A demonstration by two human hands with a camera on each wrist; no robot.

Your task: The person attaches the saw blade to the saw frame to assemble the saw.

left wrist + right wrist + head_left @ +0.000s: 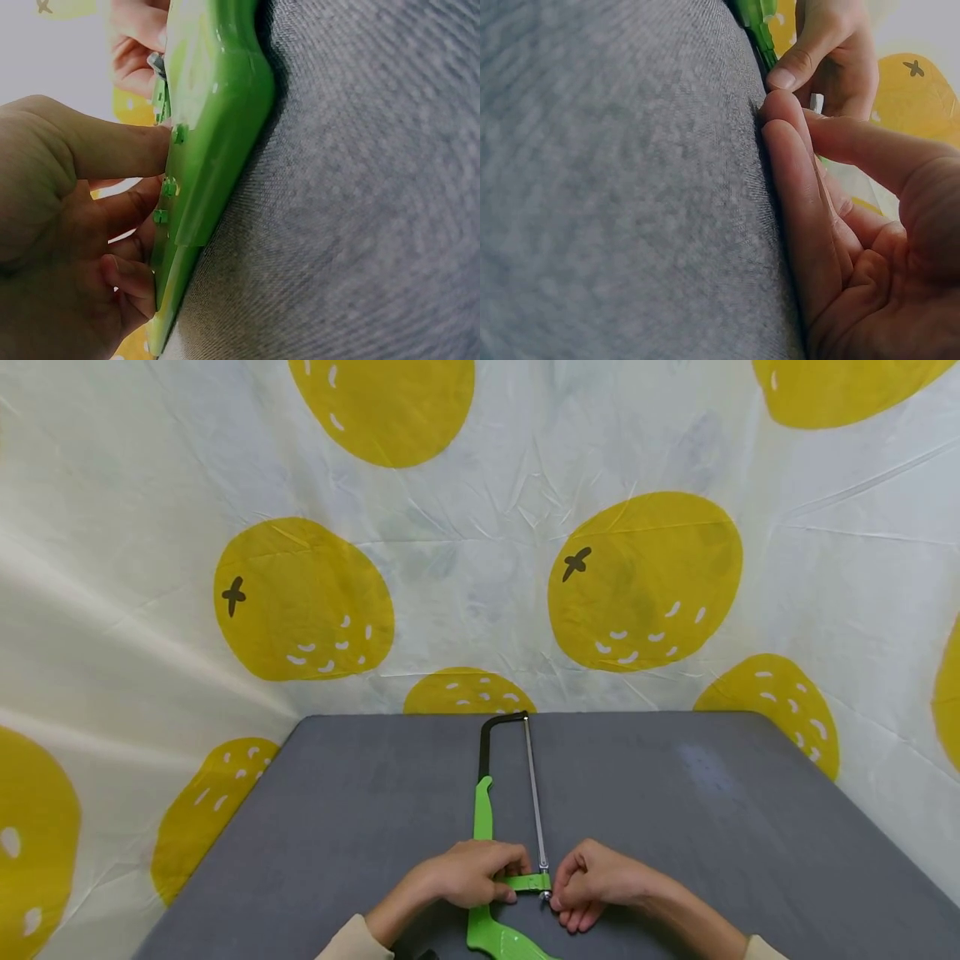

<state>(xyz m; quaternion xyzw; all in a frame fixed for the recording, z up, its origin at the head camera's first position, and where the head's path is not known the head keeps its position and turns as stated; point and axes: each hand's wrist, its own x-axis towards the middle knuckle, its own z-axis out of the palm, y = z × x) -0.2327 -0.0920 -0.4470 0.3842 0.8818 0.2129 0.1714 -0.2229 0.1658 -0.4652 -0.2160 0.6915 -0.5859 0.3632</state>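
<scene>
A hacksaw [483,814] with a green frame and handle and a black bow lies on its side, handle toward me. Its silver blade [534,793] runs along the right side, down to a green bracket [528,882] with a metal tension nut [545,896]. My left hand [474,872] grips the green frame by the bracket; in the left wrist view its thumb [124,150] presses the frame's edge. My right hand [592,885] has curled fingers, its fingertips right at the nut; I cannot tell whether they pinch it.
The grey cloth-covered table [660,802] spreads around the saw, its far edge meeting a white curtain [465,585] printed with yellow fruit. At the saw's far end, the black bow reaches that edge. A small dark thing [427,955] shows at the bottom border.
</scene>
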